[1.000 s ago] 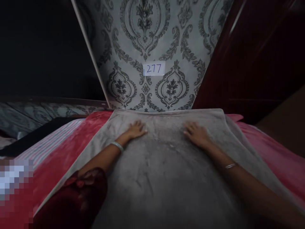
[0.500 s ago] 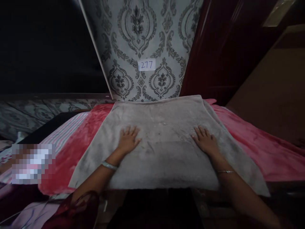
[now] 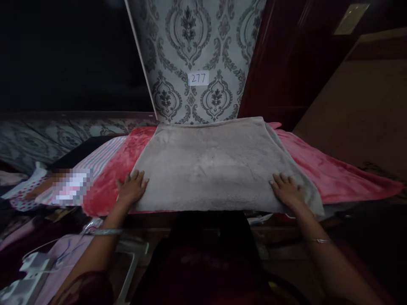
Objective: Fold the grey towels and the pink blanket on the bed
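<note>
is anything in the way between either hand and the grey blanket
Nothing visible is. The left hand appears to rest flat at the left edge of the grey blanket, and the right hand on it near its right edge. The red cloth shows beyond the left edge, not over the blanket.

Two hands [image 3: 131, 188] [image 3: 288, 192], one grey cloth [image 3: 206, 165]

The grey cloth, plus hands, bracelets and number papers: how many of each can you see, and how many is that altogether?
Hands: 2, left hand and right hand
Bracelets: 2, left bracelet and right bracelet
Grey cloth: 1
Number paper: 1, reading 277
Total: 6
</note>
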The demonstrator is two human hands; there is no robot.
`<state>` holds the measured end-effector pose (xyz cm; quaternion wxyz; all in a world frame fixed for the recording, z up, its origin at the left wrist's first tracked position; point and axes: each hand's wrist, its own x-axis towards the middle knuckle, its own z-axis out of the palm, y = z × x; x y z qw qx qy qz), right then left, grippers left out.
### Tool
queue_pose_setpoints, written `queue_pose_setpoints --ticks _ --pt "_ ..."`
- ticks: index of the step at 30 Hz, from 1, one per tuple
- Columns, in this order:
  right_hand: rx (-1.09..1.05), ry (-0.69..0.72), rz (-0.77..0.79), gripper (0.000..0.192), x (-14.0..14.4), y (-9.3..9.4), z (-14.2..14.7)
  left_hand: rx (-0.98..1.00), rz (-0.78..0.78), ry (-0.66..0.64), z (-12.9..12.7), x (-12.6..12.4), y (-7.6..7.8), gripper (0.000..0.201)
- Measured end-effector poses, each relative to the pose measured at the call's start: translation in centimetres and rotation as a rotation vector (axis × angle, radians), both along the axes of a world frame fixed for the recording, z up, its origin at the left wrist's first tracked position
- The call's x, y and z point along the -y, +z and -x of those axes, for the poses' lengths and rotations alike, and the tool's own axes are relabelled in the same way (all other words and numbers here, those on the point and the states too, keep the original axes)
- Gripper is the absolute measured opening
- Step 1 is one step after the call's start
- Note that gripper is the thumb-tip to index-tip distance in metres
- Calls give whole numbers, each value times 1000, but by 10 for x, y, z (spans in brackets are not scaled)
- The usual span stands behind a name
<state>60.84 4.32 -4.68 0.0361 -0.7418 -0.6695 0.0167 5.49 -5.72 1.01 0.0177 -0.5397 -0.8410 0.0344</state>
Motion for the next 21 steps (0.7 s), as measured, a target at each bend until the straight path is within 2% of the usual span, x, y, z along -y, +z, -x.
queue_pose_setpoints --ticks 2,5,7,9,11,15,18,21 --pt "-19 105 -17 61 0 7 35 -26 -32 -79 -33 -7 6 60" --pt "-79 363 -54 59 -5 17 101 32 -45 -351 -101 -26 9 60" --pt "-105 474 -21 58 -6 20 136 86 -39 -551 -142 -36 3 61" --pt "-101 531 6 57 -2 19 152 129 -22 -643 -169 -41 -8 62" --pt "-104 588 6 56 10 14 146 153 -19 -664 -177 -40 -19 62" --pt "-219 716 -41 54 49 -2 103 144 -44 -676 -161 -29 -34 61" --pt "-367 723 -102 48 73 -8 79 140 -46 -659 -157 -21 -33 59" --pt "-507 661 -169 46 71 -2 81 173 -23 -615 -174 -20 -25 60"
